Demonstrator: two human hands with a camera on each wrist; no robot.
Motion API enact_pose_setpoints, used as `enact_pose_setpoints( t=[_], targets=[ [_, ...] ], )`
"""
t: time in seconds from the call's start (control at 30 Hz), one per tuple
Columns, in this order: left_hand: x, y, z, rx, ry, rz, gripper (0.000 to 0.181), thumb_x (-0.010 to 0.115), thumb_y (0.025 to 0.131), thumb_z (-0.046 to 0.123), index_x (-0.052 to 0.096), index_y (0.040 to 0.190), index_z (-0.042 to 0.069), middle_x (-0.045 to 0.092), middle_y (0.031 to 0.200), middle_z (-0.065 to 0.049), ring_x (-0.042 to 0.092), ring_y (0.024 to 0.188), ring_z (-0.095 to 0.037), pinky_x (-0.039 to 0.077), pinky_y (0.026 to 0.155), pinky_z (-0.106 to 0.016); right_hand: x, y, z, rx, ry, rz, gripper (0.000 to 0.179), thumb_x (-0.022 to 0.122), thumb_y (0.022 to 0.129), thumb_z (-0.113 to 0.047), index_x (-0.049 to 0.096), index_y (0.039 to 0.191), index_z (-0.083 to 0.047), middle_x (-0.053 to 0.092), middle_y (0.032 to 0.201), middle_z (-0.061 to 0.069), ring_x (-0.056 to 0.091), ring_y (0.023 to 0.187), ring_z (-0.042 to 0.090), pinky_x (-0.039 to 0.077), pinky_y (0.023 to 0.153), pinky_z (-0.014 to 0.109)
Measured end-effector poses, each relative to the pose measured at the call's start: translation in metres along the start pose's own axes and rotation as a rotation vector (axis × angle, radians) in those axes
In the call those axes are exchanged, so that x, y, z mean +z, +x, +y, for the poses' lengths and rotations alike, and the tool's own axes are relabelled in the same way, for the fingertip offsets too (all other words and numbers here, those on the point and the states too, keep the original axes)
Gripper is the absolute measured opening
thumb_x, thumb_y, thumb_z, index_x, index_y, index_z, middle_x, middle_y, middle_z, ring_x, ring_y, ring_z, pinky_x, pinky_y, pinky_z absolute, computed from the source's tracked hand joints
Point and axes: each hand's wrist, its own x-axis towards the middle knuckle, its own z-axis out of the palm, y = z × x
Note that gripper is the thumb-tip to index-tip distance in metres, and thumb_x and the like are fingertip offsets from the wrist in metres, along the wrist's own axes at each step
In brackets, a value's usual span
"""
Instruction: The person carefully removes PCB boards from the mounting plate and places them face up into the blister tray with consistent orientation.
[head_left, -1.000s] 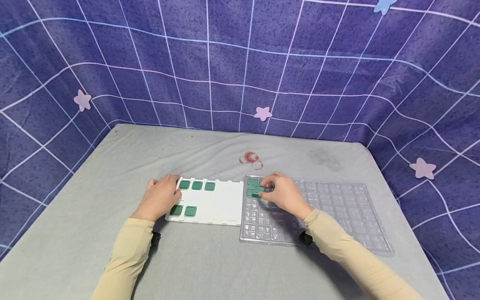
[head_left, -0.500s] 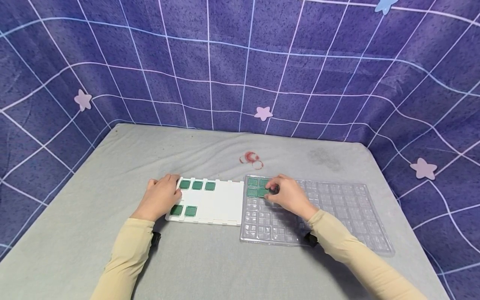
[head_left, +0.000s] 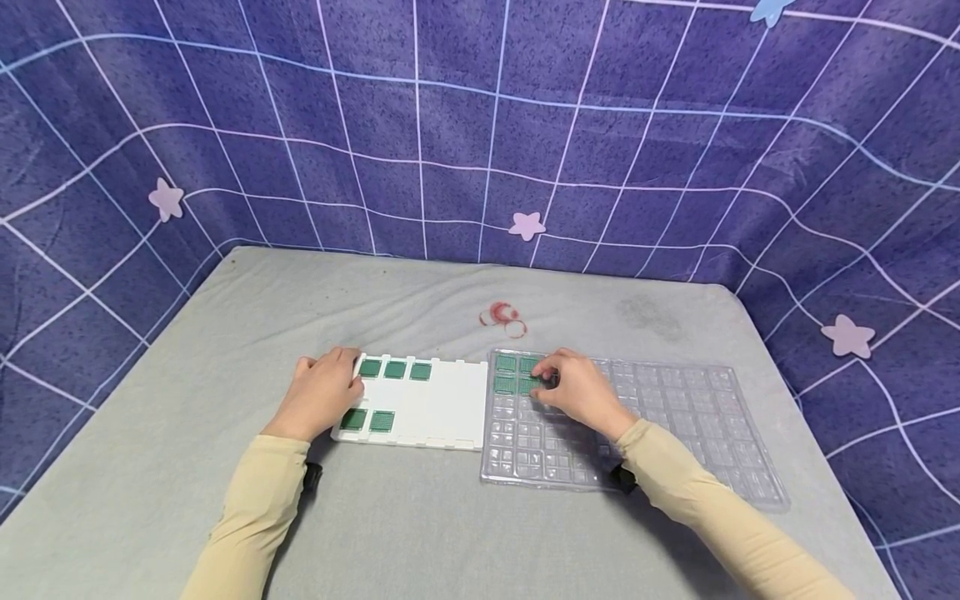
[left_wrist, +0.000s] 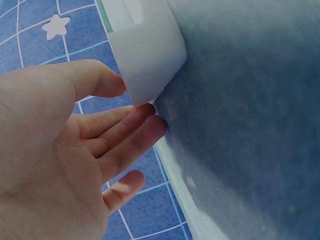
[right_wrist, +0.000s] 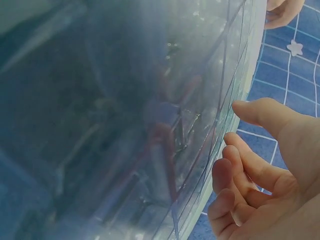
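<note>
My left hand (head_left: 318,392) grips the left end of a white tray (head_left: 450,400); in the left wrist view its thumb and fingertips meet the tray's corner (left_wrist: 150,65). Several small green circuit boards (head_left: 382,421) lie in this tray, along its far and near edges. To the right is a clear plastic tray (head_left: 528,462) of small square pockets. Over its far left corner, my right hand (head_left: 577,392) has thumb and forefinger at opposite edges of a green circuit board (head_left: 529,386), which lies flat in a pocket. The right wrist view does not show that board clearly.
Beside it in the clear tray, several more green boards (head_left: 506,364) fill the corner pockets. Both trays lie on a grey cloth (head_left: 405,525) with red marks (head_left: 501,315) behind them. A purple grid-patterned curtain (head_left: 450,125) stands around the back and sides.
My right hand has shifted slightly right with the green board, which now lies level with its neighbours in the clear tray. My left hand and the white tray have stayed put.
</note>
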Motion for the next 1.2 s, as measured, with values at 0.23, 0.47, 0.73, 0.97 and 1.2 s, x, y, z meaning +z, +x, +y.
enact_pose_setpoints(
  t=[0.23,0.47,0.73,0.97,1.2],
  targets=[
    [0.002,0.000,-0.001,0.007,0.007,0.020,0.042,0.054,0.095,0.012,0.058,0.131,-0.010,0.065,0.125,-0.025,0.061,0.116,-0.038,0.033,0.091,-0.052,0.000,0.000,0.000,0.003,-0.003,0.002,0.028,0.084,0.080,-0.024,0.078,0.105,-0.013,0.067,0.097,0.002,0.061,0.085,0.014,0.051,0.077,0.034],
    [0.000,0.000,0.000,0.002,0.003,0.014,0.042,0.054,0.095,0.012,0.058,0.131,-0.010,0.065,0.126,-0.025,0.061,0.117,-0.037,0.033,0.091,-0.052,0.001,0.000,0.001,0.006,-0.003,0.006,0.027,0.084,0.081,-0.025,0.078,0.105,-0.013,0.067,0.097,0.001,0.060,0.083,0.014,0.050,0.075,0.033],
    [0.000,0.000,0.000,-0.004,0.010,0.000,0.043,0.054,0.096,0.013,0.057,0.132,-0.010,0.064,0.127,-0.025,0.061,0.117,-0.038,0.033,0.092,-0.053,0.001,0.001,0.000,0.012,0.013,0.007,0.025,0.083,0.082,-0.025,0.078,0.104,-0.013,0.067,0.097,0.001,0.061,0.084,0.014,0.050,0.076,0.034],
    [0.000,0.000,-0.001,-0.005,0.011,-0.002,0.043,0.054,0.096,0.013,0.057,0.133,-0.009,0.064,0.127,-0.025,0.061,0.117,-0.040,0.033,0.092,-0.053,-0.001,0.003,-0.003,0.017,0.030,0.009,0.025,0.082,0.083,-0.026,0.078,0.105,-0.014,0.067,0.099,0.002,0.063,0.088,0.016,0.052,0.079,0.035],
    [0.001,0.000,-0.001,-0.012,0.008,-0.009,0.044,0.054,0.096,0.014,0.057,0.134,-0.009,0.064,0.129,-0.025,0.060,0.118,-0.040,0.033,0.093,-0.053,0.000,0.011,-0.013,-0.003,0.018,0.015,0.026,0.081,0.084,-0.028,0.077,0.106,-0.015,0.068,0.102,0.000,0.065,0.092,0.016,0.054,0.084,0.037]
  ],
)
